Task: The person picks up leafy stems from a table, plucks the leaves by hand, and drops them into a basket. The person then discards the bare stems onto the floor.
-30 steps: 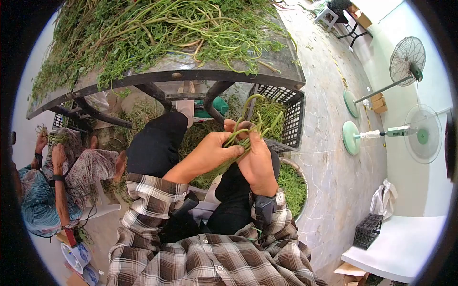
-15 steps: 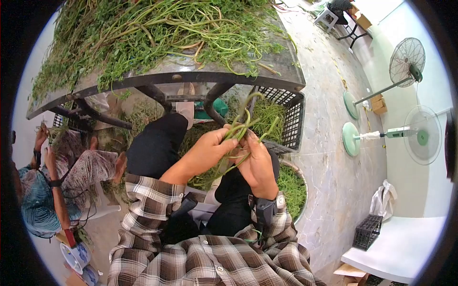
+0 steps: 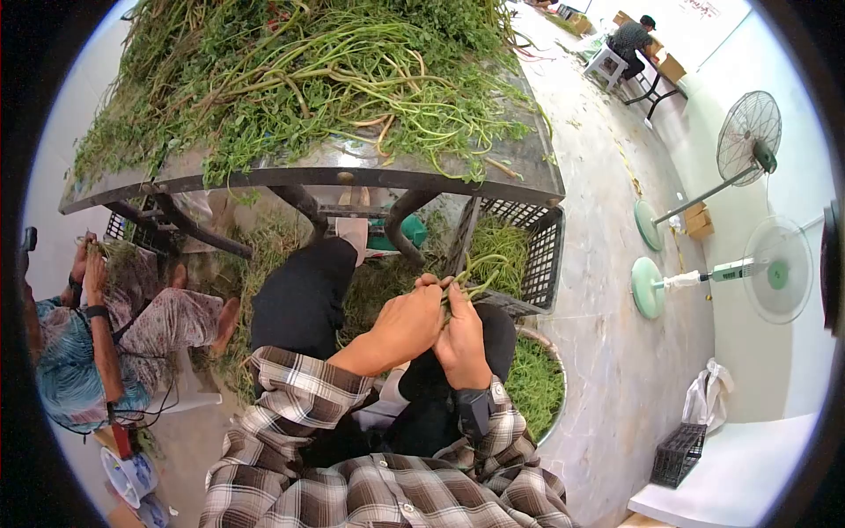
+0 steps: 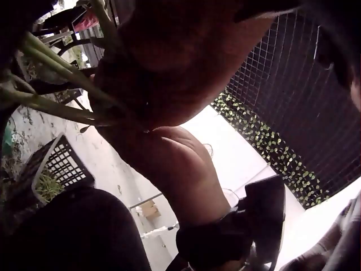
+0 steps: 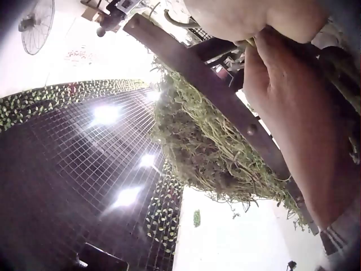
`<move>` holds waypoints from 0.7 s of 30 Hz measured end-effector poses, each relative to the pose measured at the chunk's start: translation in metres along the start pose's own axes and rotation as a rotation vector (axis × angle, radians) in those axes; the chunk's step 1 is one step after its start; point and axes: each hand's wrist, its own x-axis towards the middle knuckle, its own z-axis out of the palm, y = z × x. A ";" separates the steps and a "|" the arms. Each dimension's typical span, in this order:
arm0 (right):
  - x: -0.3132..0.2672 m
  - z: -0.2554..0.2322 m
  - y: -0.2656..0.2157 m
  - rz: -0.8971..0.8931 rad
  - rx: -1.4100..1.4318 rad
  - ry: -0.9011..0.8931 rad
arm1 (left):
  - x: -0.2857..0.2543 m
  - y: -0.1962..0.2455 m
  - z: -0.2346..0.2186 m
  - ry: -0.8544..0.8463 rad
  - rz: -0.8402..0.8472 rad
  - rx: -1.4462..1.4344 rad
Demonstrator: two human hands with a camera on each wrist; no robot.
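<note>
A small bunch of long green plant stems (image 3: 482,264) pokes out beyond the hands, toward the crate. My left hand (image 3: 407,319) grips them from the left, knuckles up. Against it, my right hand (image 3: 462,341) holds the same stems with its thumb along them. The two hands touch and hide the middle of the bunch. In the left wrist view, several thick stems (image 4: 62,107) stick out from the shaded fingers. In the right wrist view, only a short bit of stem (image 5: 249,42) shows between the hands.
A table (image 3: 414,180) in front bears a heap of leafy stems (image 3: 299,79). Beneath its right end stands a black crate (image 3: 544,260) with stems inside; a round basket (image 3: 561,378) of greens sits by my right knee. Another person (image 3: 97,326) sits at left handling greens. Fans (image 3: 647,286) stand right.
My hands have drawn together and curled closer round the stems, which now show less between them. The head view has tilted up slightly. The person at left has brought their hands together.
</note>
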 end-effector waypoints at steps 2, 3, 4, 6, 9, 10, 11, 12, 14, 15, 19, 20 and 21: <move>0.002 -0.002 -0.004 0.021 0.033 0.054 | 0.000 -0.002 0.001 -0.043 -0.006 -0.019; 0.002 -0.006 -0.007 0.021 0.032 0.052 | 0.001 -0.005 0.002 0.004 0.074 -0.063; 0.004 -0.014 -0.010 -0.004 0.045 0.066 | 0.001 -0.006 0.003 0.051 0.153 -0.107; 0.010 -0.024 -0.019 -0.036 0.122 0.076 | -0.001 -0.002 -0.004 0.010 0.114 -0.130; 0.015 -0.023 -0.035 -0.050 0.153 0.086 | -0.001 0.002 -0.008 -0.007 0.102 -0.175; 0.019 -0.025 -0.042 -0.063 0.149 0.094 | -0.001 0.003 -0.008 0.017 0.130 -0.198; 0.023 -0.027 -0.050 -0.078 0.144 0.103 | 0.000 0.003 -0.009 0.017 0.132 -0.200; 0.027 -0.027 -0.060 -0.116 0.124 0.164 | 0.000 0.002 -0.011 0.057 0.089 -0.186; 0.042 -0.035 -0.086 -0.198 0.094 0.152 | 0.001 0.004 -0.021 0.088 0.003 -0.188; 0.055 -0.051 -0.102 -0.223 0.082 0.116 | 0.001 0.004 -0.022 0.088 0.005 -0.191; 0.089 -0.086 -0.172 -0.276 -0.374 0.390 | 0.000 0.004 -0.022 0.082 0.018 -0.155; 0.096 -0.109 -0.184 -0.283 -0.376 0.386 | 0.001 0.004 -0.022 0.081 0.031 -0.145; 0.104 -0.140 -0.194 -0.253 -0.492 0.567 | 0.002 0.004 -0.022 0.087 0.035 -0.148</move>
